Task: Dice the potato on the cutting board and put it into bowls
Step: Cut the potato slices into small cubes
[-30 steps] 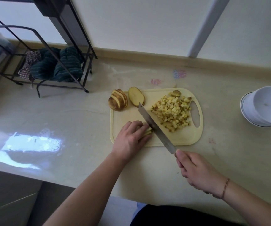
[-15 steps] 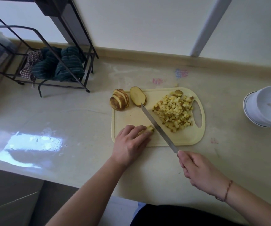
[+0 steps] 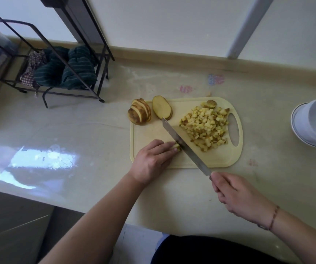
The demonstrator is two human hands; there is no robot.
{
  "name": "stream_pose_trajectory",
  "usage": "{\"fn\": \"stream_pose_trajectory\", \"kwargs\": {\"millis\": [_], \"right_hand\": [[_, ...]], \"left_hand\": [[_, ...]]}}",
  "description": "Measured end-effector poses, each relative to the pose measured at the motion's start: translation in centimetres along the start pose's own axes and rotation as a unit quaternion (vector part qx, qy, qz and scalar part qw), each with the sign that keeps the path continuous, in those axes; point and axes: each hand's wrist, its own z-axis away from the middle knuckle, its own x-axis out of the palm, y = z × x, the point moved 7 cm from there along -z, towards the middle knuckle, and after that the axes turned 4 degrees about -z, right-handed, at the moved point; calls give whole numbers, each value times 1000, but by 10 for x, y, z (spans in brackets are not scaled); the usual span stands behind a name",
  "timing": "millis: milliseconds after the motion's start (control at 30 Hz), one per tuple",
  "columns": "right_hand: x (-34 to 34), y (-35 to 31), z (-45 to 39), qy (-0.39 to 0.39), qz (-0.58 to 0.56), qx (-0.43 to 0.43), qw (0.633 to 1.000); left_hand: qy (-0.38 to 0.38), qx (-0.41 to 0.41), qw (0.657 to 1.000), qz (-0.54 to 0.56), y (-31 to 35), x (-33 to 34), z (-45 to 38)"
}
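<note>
Pale cutting board [image 3: 218,159] carries a heap of yellow diced potato [image 3: 204,126] by its handle slot; fanned slices [image 3: 139,113] straddle its far-left corner — white stacked bowls [image 3: 313,122] sit well right.

Bare forearms; thin braided bracelet [image 3: 273,218] on right wrist.

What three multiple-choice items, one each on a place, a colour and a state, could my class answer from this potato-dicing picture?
1. Where is the diced pile?
A. in the bowls
B. on the cutting board near its handle hole
C. on the rack

2. What colour are the bowls?
A. white
B. red
C. black

3. What is the right hand doing?
A. resting open
B. gripping the knife
C. lifting a bowl

Key: B, the cubes lie beside the hole; A, the stacked bowls are white; B, its fingers wrap the handle.
</note>
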Motion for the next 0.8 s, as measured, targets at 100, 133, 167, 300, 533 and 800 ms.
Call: {"fn": "stream_pose_trajectory", "kwargs": {"millis": [100, 133, 167, 300, 533, 800], "right_hand": [[-2, 1, -2, -6, -3, 4, 1000], [-2, 1, -3, -8, 2, 1, 1000], [-2, 1, -3, -10, 4, -1, 1000], [-5, 3, -5, -17, -23, 14, 999], [-5, 4, -7, -31, -54, 28, 998], [-5, -1, -4, -29, -54, 36, 997]], "left_hand": [[11, -4, 1000, -14, 2, 2, 1], [16, -9, 1000, -19, 1, 2, 2], [23, -16, 999, -21, 1, 1, 2], [45, -36, 998, -10, 0, -4, 1], [47, -51, 998, 11, -4, -8, -1], [73, -111, 991, 33, -10, -15, -8]]}}
